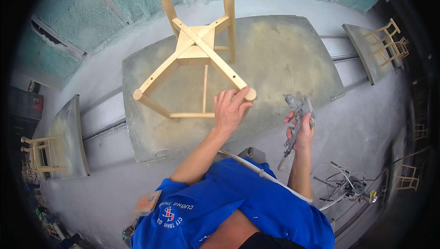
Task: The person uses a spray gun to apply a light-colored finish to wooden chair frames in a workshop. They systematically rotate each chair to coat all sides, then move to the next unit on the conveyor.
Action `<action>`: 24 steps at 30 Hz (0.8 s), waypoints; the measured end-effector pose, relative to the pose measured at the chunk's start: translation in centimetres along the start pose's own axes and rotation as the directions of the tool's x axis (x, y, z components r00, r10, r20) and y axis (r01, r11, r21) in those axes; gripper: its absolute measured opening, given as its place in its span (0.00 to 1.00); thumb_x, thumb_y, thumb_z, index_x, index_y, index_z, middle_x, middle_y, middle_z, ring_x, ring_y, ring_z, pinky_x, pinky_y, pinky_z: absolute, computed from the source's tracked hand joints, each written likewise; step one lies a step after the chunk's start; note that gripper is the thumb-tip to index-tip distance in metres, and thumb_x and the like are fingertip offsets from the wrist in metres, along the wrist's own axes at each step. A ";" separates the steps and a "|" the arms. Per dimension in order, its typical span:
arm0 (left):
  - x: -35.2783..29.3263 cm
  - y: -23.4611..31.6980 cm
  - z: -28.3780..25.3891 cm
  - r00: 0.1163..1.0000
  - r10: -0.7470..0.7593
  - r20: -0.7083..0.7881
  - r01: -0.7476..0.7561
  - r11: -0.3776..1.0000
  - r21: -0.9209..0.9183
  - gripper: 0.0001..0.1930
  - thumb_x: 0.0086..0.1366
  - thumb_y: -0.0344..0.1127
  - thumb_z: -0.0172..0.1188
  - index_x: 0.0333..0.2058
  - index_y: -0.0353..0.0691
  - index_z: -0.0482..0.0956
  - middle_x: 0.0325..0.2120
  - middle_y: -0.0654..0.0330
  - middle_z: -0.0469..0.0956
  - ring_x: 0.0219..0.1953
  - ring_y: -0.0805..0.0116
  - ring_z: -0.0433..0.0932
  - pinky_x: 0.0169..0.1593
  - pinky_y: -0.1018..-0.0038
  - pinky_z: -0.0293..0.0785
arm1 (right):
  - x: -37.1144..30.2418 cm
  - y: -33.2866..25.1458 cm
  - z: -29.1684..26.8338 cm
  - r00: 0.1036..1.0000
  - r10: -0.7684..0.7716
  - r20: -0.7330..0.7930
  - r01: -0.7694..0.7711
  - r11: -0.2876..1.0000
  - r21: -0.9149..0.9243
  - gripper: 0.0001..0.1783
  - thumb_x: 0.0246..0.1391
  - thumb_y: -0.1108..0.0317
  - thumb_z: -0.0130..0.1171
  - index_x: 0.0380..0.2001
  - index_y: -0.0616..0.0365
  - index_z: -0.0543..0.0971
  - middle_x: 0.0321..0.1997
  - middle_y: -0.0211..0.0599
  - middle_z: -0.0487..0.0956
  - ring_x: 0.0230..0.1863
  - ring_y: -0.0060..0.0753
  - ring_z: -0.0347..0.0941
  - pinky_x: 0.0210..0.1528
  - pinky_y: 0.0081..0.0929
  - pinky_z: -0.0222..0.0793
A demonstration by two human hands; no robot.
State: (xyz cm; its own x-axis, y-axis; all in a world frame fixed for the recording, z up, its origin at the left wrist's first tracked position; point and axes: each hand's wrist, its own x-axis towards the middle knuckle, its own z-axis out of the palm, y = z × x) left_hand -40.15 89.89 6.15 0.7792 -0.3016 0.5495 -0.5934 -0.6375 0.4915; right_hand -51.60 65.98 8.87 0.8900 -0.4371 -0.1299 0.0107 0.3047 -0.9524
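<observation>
A pale wooden chair frame (195, 38) without a seat panel stands on a flat grey board (275, 52) in front of me. Two crossed rails run over its top, with small dark holes along them. My left hand (230, 110) grips the near right corner of the frame, its fingers over the rail beside the round leg top (250, 94). Off to the right of the chair, my right hand (302, 130) is wrapped round the handle of a grey spray gun (298, 111). The gun's nozzle end is up, pointing away from me.
A pale hose (261, 172) crosses in front of my body. Coiled hoses and equipment (350, 185) lie at the lower right. More boards with wooden chair frames stand at the left (46, 152) and right (387, 45). Teal filter panels (73, 15) line the far wall.
</observation>
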 end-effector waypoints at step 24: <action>-23.9 16.1 13.2 0.536 -0.763 0.361 0.808 0.587 0.040 0.07 0.67 0.25 0.61 0.43 0.39 0.80 0.36 0.50 0.83 0.40 0.51 0.82 0.47 0.64 0.78 | 27.2 4.5 -13.1 0.820 0.202 0.535 -0.491 0.729 0.477 0.28 0.72 0.38 0.43 0.68 0.37 0.64 0.40 0.36 0.77 0.38 0.32 0.75 0.17 0.18 0.63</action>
State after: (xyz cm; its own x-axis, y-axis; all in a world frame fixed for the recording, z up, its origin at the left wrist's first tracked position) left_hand -65.66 77.51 -7.97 0.9435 0.0687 -0.3242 0.2895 -0.6468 0.7056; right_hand -33.36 44.35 -2.54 0.9762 0.1558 -0.1512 -0.2115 0.8402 -0.4994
